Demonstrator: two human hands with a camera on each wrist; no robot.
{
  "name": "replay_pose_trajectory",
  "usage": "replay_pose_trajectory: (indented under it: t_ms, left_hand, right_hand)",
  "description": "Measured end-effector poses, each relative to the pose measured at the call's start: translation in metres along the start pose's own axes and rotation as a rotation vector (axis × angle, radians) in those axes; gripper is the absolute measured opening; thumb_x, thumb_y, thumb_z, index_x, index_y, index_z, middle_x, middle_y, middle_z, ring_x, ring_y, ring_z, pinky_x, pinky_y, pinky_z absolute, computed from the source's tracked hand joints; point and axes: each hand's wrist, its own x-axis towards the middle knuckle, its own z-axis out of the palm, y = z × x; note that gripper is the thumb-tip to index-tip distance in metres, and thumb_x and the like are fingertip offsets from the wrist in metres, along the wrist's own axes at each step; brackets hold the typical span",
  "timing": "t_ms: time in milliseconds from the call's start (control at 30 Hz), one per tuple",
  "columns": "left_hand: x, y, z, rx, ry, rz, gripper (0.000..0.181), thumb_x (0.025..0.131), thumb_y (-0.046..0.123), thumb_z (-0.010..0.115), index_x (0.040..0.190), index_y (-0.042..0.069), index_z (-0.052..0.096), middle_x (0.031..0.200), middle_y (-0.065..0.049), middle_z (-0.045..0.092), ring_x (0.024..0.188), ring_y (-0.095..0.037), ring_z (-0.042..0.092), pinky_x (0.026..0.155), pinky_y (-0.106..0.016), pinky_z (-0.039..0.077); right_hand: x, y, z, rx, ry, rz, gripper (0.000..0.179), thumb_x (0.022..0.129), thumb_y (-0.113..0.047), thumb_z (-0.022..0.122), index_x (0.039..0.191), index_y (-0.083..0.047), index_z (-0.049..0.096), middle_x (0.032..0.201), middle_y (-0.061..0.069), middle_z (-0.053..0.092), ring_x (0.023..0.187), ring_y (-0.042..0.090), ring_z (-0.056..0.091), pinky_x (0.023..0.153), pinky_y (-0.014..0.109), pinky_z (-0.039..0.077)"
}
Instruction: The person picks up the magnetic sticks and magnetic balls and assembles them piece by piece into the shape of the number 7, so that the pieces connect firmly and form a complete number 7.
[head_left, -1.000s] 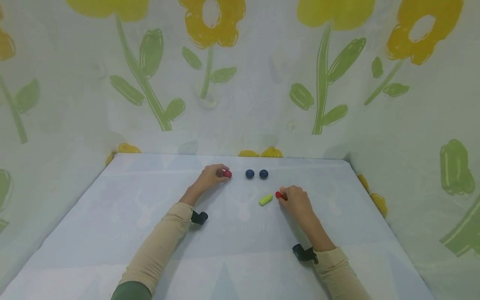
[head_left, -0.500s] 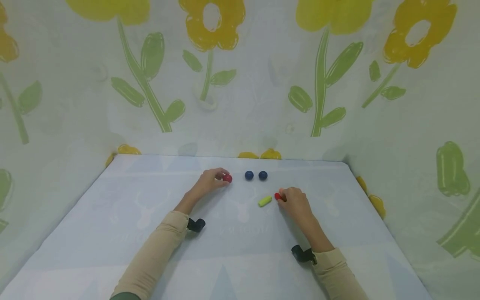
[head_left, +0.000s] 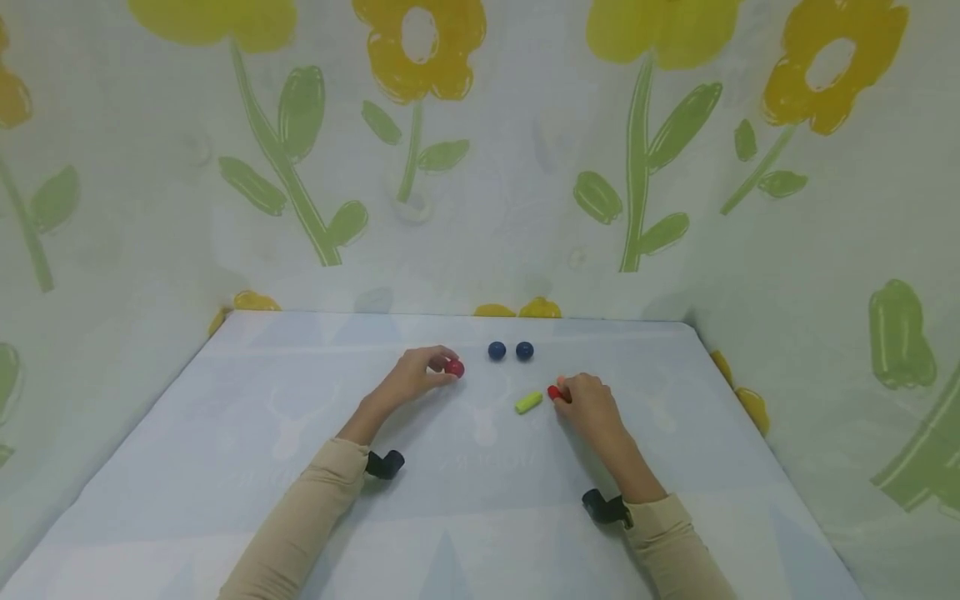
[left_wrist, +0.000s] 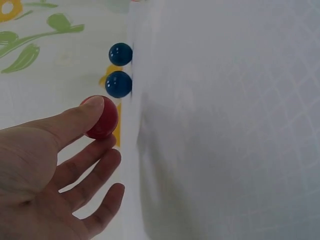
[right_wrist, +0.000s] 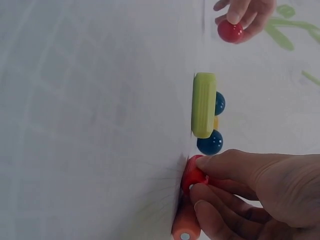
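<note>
In the head view my left hand pinches a shiny red ball between thumb and fingertips. The left wrist view shows that ball a little off the white surface, the other fingers spread loosely. My right hand pinches a small red rod with a white dot on its end, down at the tabletop. Partly behind the right fingers, an orange rod, also white-dotted, lies by the red one. Left of this hand is a ridged yellow-green rod.
Two dark blue balls sit side by side farther back on the white-covered table. A flower-printed cloth wall rises behind the table and along its sides. Black wrist cameras stick out from both sleeves.
The left hand has drawn the red ball slightly back toward the person, away from the row of blue balls. The right hand stays on the red rod, nearly still.
</note>
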Motion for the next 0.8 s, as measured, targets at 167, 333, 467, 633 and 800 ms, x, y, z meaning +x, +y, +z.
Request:
replay_pose_trajectory:
  t_ms: [167, 333, 467, 633, 800]
  left_hand:
    - [-0.007, 0.001, -0.002, 0.012, -0.001, 0.008, 0.032, 0.088, 0.021, 0.074, 0.119, 0.018, 0.066, 0.107, -0.002, 0.071, 0.103, -0.019, 0.062, 0.092, -0.038, 0.053]
    - [-0.012, 0.000, -0.002, 0.021, 0.000, 0.014, 0.033, 0.087, 0.021, 0.075, 0.119, 0.018, 0.067, 0.107, -0.001, 0.071, 0.103, -0.018, 0.063, 0.091, -0.038, 0.053]
    - [-0.013, -0.001, 0.000, 0.016, 0.002, 0.012, 0.034, 0.087, 0.021, 0.075, 0.119, 0.017, 0.067, 0.107, -0.002, 0.071, 0.101, -0.019, 0.063, 0.090, -0.039, 0.053]
    - [-0.012, -0.004, 0.006, 0.024, -0.020, -0.002, 0.034, 0.087, 0.022, 0.075, 0.120, 0.017, 0.066, 0.107, -0.002, 0.070, 0.101, -0.016, 0.062, 0.092, -0.036, 0.053]
    - [-0.014, -0.005, 0.008, 0.016, -0.022, 0.023, 0.034, 0.087, 0.019, 0.075, 0.119, 0.014, 0.066, 0.107, -0.003, 0.071, 0.100, -0.017, 0.063, 0.092, -0.036, 0.054]
  right_hand:
    - [0.000, 0.000, 0.000, -0.005, -0.015, 0.006, 0.010, 0.086, -0.013, 0.075, 0.088, -0.003, 0.075, 0.071, 0.005, 0.054, 0.067, 0.018, 0.048, 0.060, 0.026, 0.039]
    - [0.001, 0.001, 0.000, -0.005, -0.015, -0.001, 0.011, 0.085, -0.014, 0.075, 0.088, -0.003, 0.074, 0.071, 0.005, 0.054, 0.067, 0.018, 0.048, 0.060, 0.026, 0.039]
    - [0.003, 0.001, 0.000, -0.012, -0.012, -0.005, 0.011, 0.085, -0.014, 0.076, 0.086, -0.003, 0.073, 0.071, 0.005, 0.053, 0.067, 0.018, 0.048, 0.060, 0.026, 0.039]
    - [0.002, 0.001, 0.000, -0.022, -0.026, 0.009, 0.011, 0.085, -0.014, 0.076, 0.083, -0.004, 0.072, 0.070, 0.006, 0.052, 0.066, 0.018, 0.048, 0.059, 0.025, 0.038]
    - [0.002, -0.003, 0.000, -0.047, -0.040, 0.022, 0.012, 0.086, -0.014, 0.075, 0.083, -0.004, 0.071, 0.070, 0.006, 0.053, 0.065, 0.018, 0.049, 0.059, 0.025, 0.039]
